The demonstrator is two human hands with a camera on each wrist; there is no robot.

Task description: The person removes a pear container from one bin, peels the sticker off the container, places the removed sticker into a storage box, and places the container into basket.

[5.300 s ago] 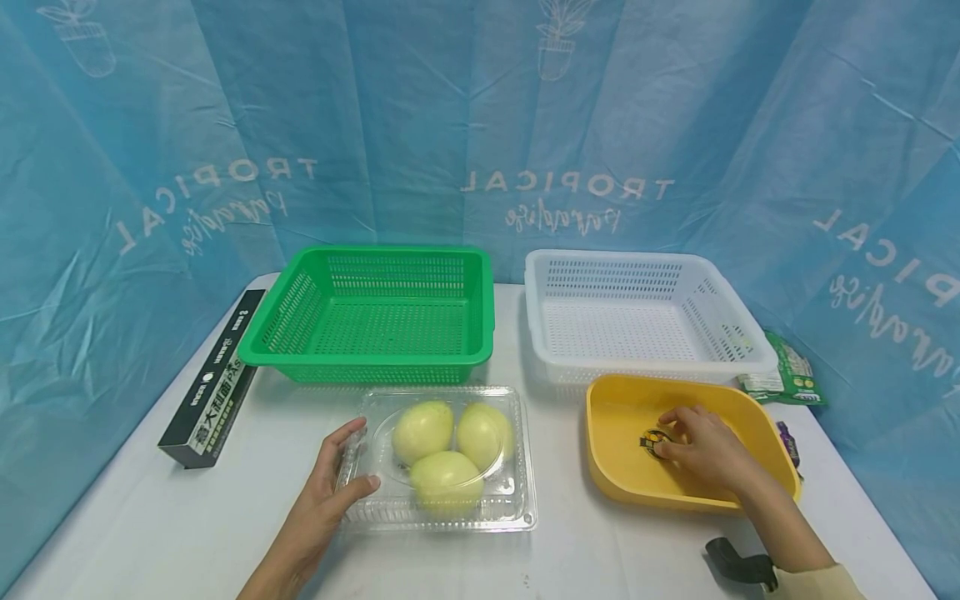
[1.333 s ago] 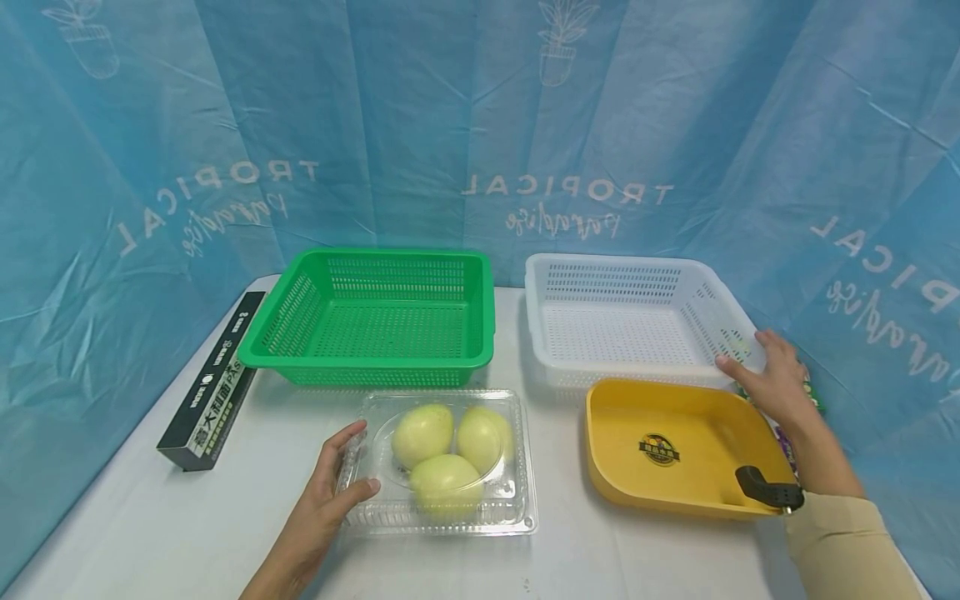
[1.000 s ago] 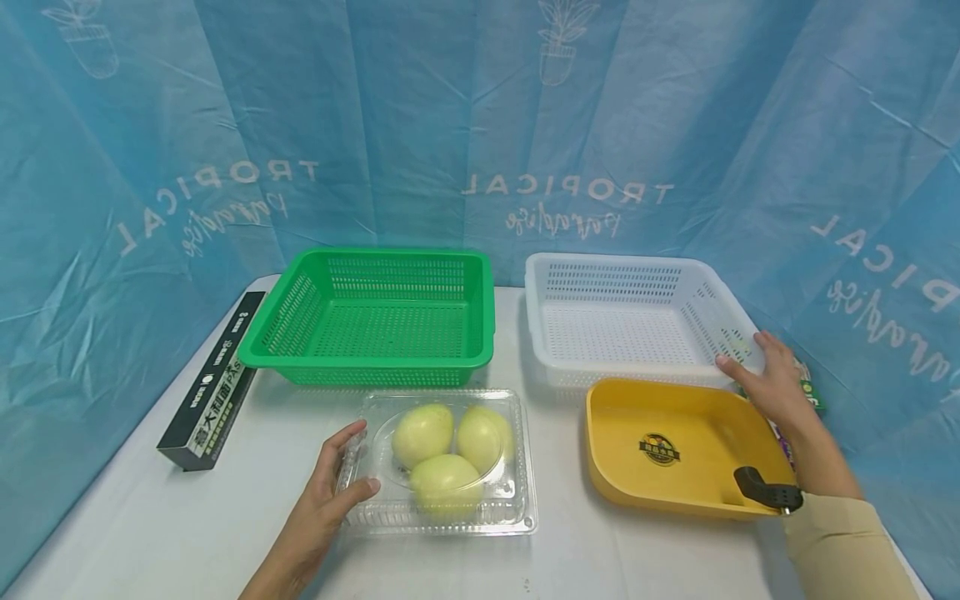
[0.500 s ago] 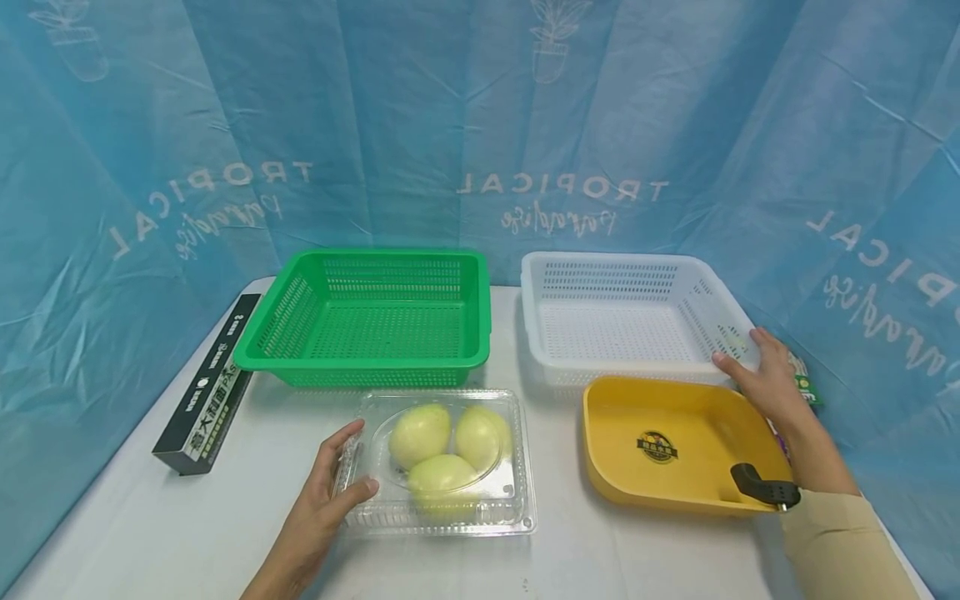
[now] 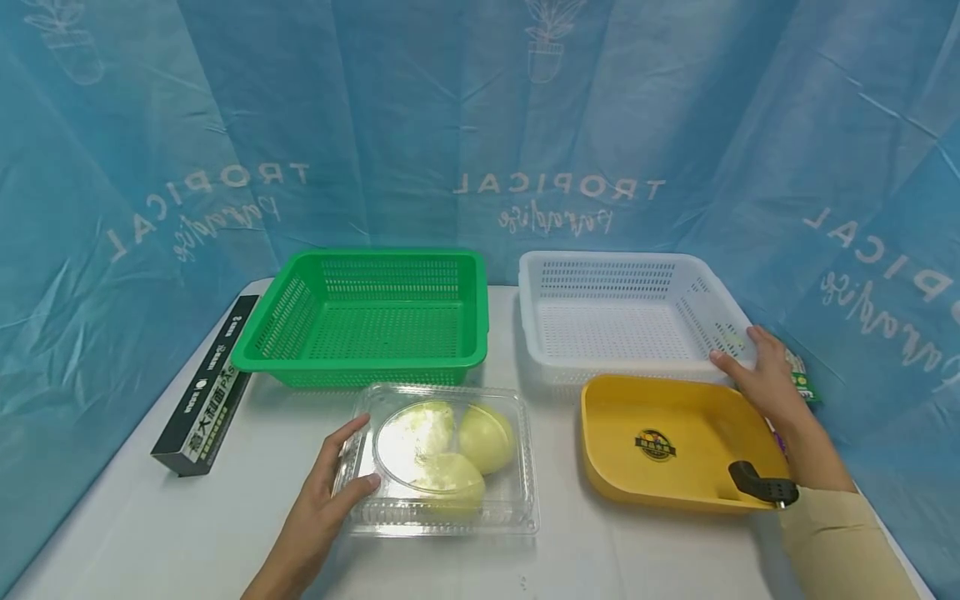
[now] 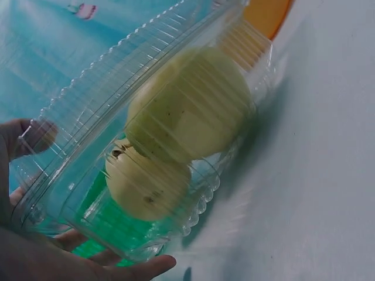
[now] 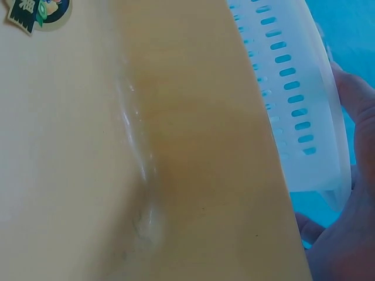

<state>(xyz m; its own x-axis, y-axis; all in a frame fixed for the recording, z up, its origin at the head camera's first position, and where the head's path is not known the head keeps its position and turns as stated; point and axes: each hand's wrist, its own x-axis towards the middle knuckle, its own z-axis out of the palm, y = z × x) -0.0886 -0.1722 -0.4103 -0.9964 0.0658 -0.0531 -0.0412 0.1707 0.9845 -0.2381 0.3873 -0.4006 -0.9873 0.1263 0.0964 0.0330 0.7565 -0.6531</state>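
Observation:
In the head view my left hand holds the left side of a clear plastic clamshell box, thumb on top. Three pale yellow-green round fruits lie inside. The box tilts, its left side raised; the left wrist view shows fingers under the clear box and a shadow below it. On the right, my right hand grips the front right corner of a white slotted basket. Its thumb lies at the rim in the right wrist view, where the white basket shows beyond the yellow basin.
A green slotted basket stands behind the box. The yellow basin with a round sticker sits under my right forearm. At left lies a long black pasta box. A green packet lies partly hidden behind my right hand.
My right hand has gone from inside the yellow basin to the white basket's corner. Since half a second ago, the clear box's left side has risen in my left hand.

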